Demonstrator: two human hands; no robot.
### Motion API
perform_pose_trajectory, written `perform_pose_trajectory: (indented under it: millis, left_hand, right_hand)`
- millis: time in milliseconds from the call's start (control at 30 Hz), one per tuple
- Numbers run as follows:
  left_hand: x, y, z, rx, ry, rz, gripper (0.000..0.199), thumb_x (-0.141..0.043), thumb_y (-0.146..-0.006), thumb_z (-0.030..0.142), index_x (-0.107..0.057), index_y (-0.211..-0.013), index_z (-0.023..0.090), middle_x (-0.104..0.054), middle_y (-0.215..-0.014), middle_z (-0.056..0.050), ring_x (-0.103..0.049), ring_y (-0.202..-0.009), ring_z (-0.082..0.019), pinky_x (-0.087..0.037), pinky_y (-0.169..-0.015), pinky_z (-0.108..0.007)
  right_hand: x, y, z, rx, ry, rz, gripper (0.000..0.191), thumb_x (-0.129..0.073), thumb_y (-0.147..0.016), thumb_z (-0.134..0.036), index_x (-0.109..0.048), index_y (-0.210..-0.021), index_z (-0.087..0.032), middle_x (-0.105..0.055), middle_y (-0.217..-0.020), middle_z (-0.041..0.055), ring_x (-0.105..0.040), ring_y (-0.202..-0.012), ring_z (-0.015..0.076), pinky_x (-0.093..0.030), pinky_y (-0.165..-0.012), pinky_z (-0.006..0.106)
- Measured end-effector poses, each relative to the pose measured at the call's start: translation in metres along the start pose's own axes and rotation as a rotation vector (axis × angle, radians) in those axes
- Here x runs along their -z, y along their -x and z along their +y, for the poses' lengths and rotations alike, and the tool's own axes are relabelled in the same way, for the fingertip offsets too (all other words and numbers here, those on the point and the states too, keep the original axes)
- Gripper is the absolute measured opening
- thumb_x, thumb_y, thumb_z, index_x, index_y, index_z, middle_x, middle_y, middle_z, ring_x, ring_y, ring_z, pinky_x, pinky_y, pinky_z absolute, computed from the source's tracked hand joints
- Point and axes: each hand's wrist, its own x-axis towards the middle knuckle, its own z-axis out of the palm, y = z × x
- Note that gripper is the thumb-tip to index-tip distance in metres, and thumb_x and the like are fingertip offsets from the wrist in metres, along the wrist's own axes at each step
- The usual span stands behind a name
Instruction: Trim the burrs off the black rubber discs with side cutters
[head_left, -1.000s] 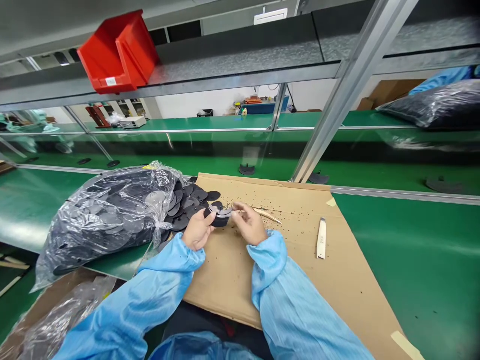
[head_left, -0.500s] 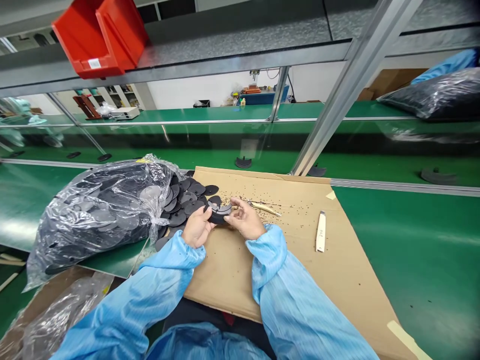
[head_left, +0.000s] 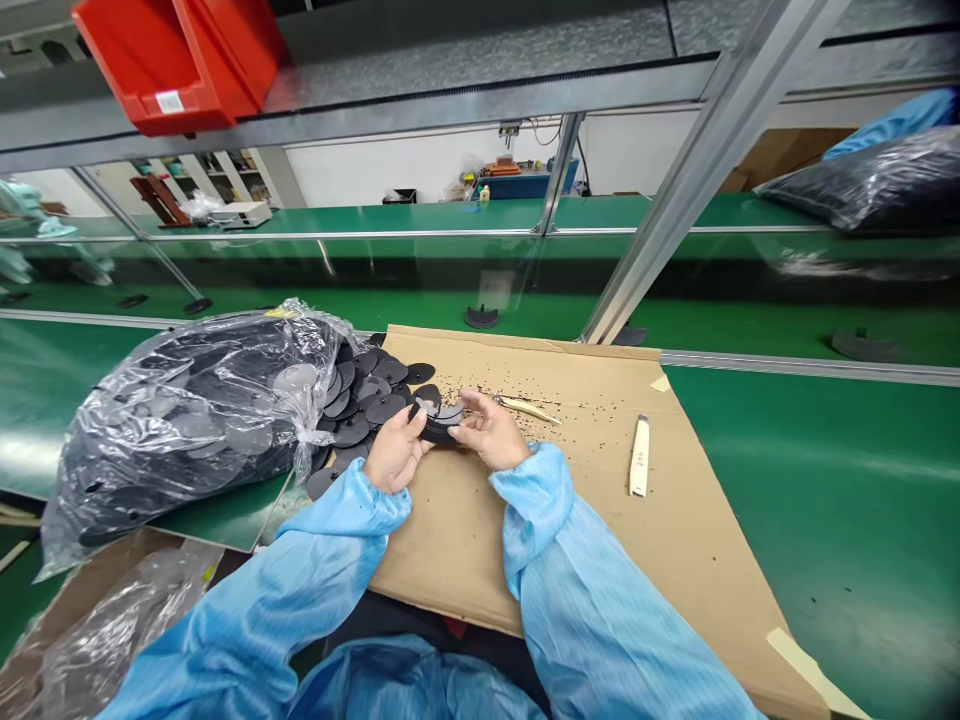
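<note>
Between my two hands is a stack of black curved pieces [head_left: 438, 428], held above the cardboard sheet [head_left: 450, 540]. My left hand [head_left: 395, 452] grips its left end, thumb on top. At the right end, the thumb and fingers of my right hand [head_left: 491, 432] close on the same stack. A pile of flat black discs [head_left: 382, 408] lies just beyond and left of my hands. Pliers with pale handles [head_left: 531, 409] rest behind my right hand among many tiny black bits. Farther right on the cardboard is a cream-handled cutter [head_left: 639, 456].
A large clear bag of black pieces [head_left: 202, 420] lies on the green table at left. An open box with plastic [head_left: 127, 620] is below it. A metal post [head_left: 675, 190] and a shelf with a red bin [head_left: 180, 65] stand ahead.
The view has shifted slightly, and the curved pieces are tilted a little differently between my fingers. Both hands keep hold of them in nearly the same place.
</note>
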Motion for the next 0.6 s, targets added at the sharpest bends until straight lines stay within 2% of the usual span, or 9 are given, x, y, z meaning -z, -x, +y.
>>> perform_pose_trajectory:
  millis: [67, 133, 167, 267, 333, 467, 533, 600]
  left_hand:
    - [0.001, 0.003, -0.002, -0.022, -0.073, -0.013, 0.038, -0.077, -0.068, 0.032, -0.061, -0.096, 0.012, -0.067, -0.096, -0.010, -0.062, -0.099, -0.024, -0.050, -0.091, -0.042]
    - [0.005, 0.005, -0.006, -0.077, -0.171, 0.003, 0.040, -0.077, -0.068, 0.037, -0.062, -0.095, 0.012, -0.067, -0.095, -0.009, -0.063, -0.096, -0.023, -0.052, -0.087, -0.040]
    - [0.008, 0.005, -0.009, -0.107, -0.215, 0.025, 0.042, -0.076, -0.068, 0.040, -0.062, -0.096, 0.012, -0.067, -0.095, -0.008, -0.063, -0.093, -0.022, -0.053, -0.084, -0.038]
    - [0.017, 0.003, -0.018, -0.157, -0.330, 0.032, 0.045, -0.074, -0.068, 0.045, -0.062, -0.098, 0.013, -0.067, -0.094, -0.007, -0.064, -0.086, -0.020, -0.055, -0.074, -0.032]
    - [0.022, 0.001, -0.021, -0.161, -0.419, -0.026, 0.047, -0.073, -0.069, 0.047, -0.062, -0.099, 0.012, -0.067, -0.094, -0.008, -0.064, -0.083, -0.020, -0.055, -0.070, -0.029]
    - [0.027, 0.002, -0.019, -0.154, -0.599, -0.114, 0.054, -0.073, -0.066, 0.054, -0.064, -0.098, 0.011, -0.068, -0.088, -0.008, -0.064, -0.073, -0.019, -0.054, -0.068, -0.029]
    - [0.029, 0.006, -0.017, -0.126, -0.638, -0.106, 0.059, -0.071, -0.066, 0.058, -0.063, -0.103, 0.013, -0.068, -0.084, -0.006, -0.063, -0.067, -0.017, -0.054, -0.067, -0.030]
    - [0.031, 0.006, -0.015, -0.119, -0.610, -0.072, 0.056, -0.067, -0.069, 0.061, -0.061, -0.104, 0.018, -0.067, -0.081, -0.003, -0.064, -0.070, -0.018, -0.055, -0.068, -0.031]
  right_hand:
    - [-0.002, 0.004, -0.001, -0.008, 0.131, -0.008, 0.058, -0.072, -0.064, -0.021, -0.056, -0.119, -0.017, -0.060, -0.098, 0.0057, -0.053, -0.059, 0.0084, -0.046, -0.056, 0.023]
    - [-0.005, 0.009, -0.004, 0.017, 0.355, -0.030, 0.045, -0.070, -0.069, -0.019, -0.061, -0.112, -0.016, -0.059, -0.074, -0.0004, -0.053, -0.058, 0.0102, -0.045, -0.059, 0.024]
    - [-0.008, 0.012, -0.006, 0.045, 0.471, -0.041, 0.039, -0.071, -0.070, -0.018, -0.064, -0.108, -0.017, -0.059, -0.070, -0.0018, -0.053, -0.059, 0.0108, -0.044, -0.061, 0.024]
    - [-0.015, 0.022, -0.014, 0.153, 0.780, -0.047, 0.021, -0.071, -0.072, -0.023, -0.068, -0.092, -0.019, -0.062, -0.076, 0.0002, -0.055, -0.068, 0.0140, -0.042, -0.065, 0.026]
    - [-0.019, 0.032, -0.020, 0.170, 0.912, -0.033, 0.010, -0.069, -0.075, -0.025, -0.068, -0.081, -0.018, -0.063, -0.078, 0.0029, -0.055, -0.074, 0.0167, -0.040, -0.066, 0.027]
    - [-0.016, 0.056, -0.030, 0.002, 0.879, 0.042, 0.009, -0.068, -0.076, -0.026, -0.066, -0.073, -0.018, -0.059, -0.067, 0.0007, -0.053, -0.066, 0.0148, -0.034, -0.057, 0.024]
    - [-0.009, 0.072, -0.034, -0.118, 0.760, 0.064, 0.011, -0.070, -0.075, -0.029, -0.066, -0.076, -0.019, -0.056, -0.060, -0.0027, -0.052, -0.060, 0.0121, -0.033, -0.052, 0.022]
    - [0.004, 0.087, -0.037, -0.242, 0.567, 0.063, 0.014, -0.072, -0.074, -0.030, -0.065, -0.078, -0.018, -0.053, -0.055, -0.0052, -0.052, -0.055, 0.0100, -0.034, -0.050, 0.019]
